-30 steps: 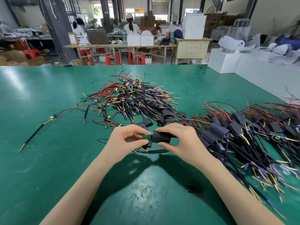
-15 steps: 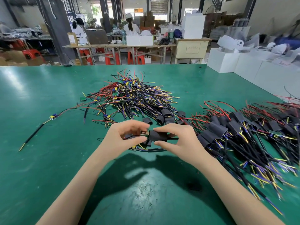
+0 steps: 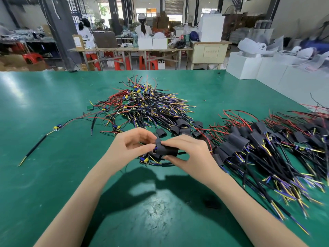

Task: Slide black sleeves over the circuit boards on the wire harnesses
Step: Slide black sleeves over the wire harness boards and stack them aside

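Sleeve (image 3: 166,150) now covers the board between both hands.

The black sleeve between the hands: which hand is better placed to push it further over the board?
Probably the right hand: it pinches the black sleeve from above and below. The left hand grips the harness at the sleeve's left mouth, where blue parts show, so it can brace.
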